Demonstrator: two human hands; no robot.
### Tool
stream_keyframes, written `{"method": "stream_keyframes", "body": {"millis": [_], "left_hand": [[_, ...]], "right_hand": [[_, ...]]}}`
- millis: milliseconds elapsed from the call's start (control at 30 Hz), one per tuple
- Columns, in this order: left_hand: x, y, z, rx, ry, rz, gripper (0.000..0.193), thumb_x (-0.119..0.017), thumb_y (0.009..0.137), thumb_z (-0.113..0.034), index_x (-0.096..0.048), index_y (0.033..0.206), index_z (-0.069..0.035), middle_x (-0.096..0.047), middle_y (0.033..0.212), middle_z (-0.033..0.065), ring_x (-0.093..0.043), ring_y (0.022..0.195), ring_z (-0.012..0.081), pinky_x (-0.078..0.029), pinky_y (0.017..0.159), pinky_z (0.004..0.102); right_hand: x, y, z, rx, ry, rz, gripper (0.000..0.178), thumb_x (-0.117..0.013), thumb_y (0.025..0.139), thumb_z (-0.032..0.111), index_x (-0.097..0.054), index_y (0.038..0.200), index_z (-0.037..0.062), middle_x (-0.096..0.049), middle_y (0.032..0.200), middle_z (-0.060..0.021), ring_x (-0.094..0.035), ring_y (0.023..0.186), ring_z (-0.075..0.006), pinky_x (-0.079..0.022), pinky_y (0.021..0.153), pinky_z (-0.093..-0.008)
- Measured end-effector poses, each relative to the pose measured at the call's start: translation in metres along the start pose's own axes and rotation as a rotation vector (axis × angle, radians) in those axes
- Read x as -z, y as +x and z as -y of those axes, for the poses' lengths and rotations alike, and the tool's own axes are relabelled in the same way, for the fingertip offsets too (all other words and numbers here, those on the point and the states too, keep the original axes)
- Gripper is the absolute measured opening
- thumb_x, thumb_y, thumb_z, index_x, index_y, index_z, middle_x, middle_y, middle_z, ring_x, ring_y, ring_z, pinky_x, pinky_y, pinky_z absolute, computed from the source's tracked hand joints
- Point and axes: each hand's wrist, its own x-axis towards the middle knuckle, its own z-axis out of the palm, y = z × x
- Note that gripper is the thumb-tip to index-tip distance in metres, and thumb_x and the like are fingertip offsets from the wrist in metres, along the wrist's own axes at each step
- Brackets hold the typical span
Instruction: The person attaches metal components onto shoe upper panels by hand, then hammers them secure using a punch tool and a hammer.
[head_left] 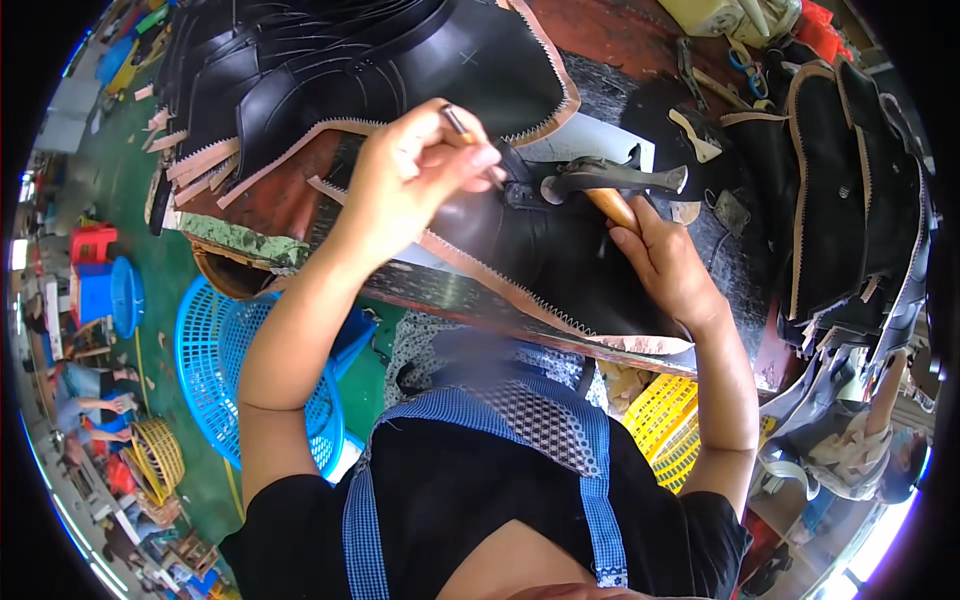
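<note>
Holding, left hand [415, 165], centre of the frame: one slim rod-like tool [457, 122], pinched between thumb and fingers, the hand slightly blurred. Right hand [665, 258], right of centre: curled around the wooden handle of one hammer [608, 184], dark metal head pointing across the frame.

Black leather panel [560, 262], centre, flat on the workbench [470, 305] below both hands; pale zigzag-cut border, small black strap piece [522, 192] near the hammer head. Judged handling: light, bendable but fairly firm, smooth-faced and likely to slide or mark; best held flat by the pale border. Hammer: likely head-heavy, best gripped on the wood. Rod: presumably rigid, narrow to grip.

Surroundings: stacked black leather panels [300, 95], upper left, crowding the work from that side; pale sheet [590, 138], partly under the panel; blue-handled scissors [745, 68], upper right; second leather pile [835, 190], right edge, bounding the bench there; blue basket [208, 345], lower left; yellow basket [668, 425], lower right. Obstruction: hammer head overlying part of the panel and the pale sheet.
</note>
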Motion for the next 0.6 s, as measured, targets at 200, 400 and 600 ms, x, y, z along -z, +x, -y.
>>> {"method": "stream_keyframes", "body": {"millis": [200, 400, 600], "left_hand": [[-0.021, -0.001, 0.030, -0.009, 0.190, -0.049, 0.010, -0.061, 0.097, -0.011, -0.057, 0.098, -0.001, -0.067, 0.090, 0.0064, -0.066, 0.084, 0.0104, -0.057, 0.074, 0.0252], [-0.023, -0.003, 0.043, -0.010, 0.186, -0.163, 0.010, -0.060, 0.097, -0.009, -0.059, 0.099, 0.001, -0.067, 0.085, 0.0075, -0.067, 0.081, 0.0121, -0.058, 0.073, 0.0265], [-0.036, -0.011, 0.014, -0.072, 0.169, -0.170, 0.012, -0.060, 0.097, -0.009, -0.059, 0.101, 0.002, -0.067, 0.091, 0.0093, -0.067, 0.086, 0.0131, -0.058, 0.076, 0.0269]], "right_hand": [[0.009, 0.002, 0.007, -0.061, -0.031, 0.086, 0.018, -0.057, 0.096, 0.012, -0.052, 0.106, -0.0017, -0.065, 0.086, -0.0232, -0.064, 0.083, -0.0420, -0.047, 0.068, -0.0408], [0.017, -0.003, 0.017, 0.053, -0.037, 0.031, 0.024, -0.061, 0.093, 0.010, -0.055, 0.113, -0.0017, -0.061, 0.081, -0.0253, -0.063, 0.077, -0.0426, -0.047, 0.066, -0.0419], [0.022, 0.006, 0.015, 0.045, -0.128, 0.157, 0.018, -0.060, 0.094, 0.011, -0.052, 0.104, -0.0019, -0.058, 0.072, -0.0258, -0.058, 0.069, -0.0456, -0.044, 0.059, -0.0441]]}}
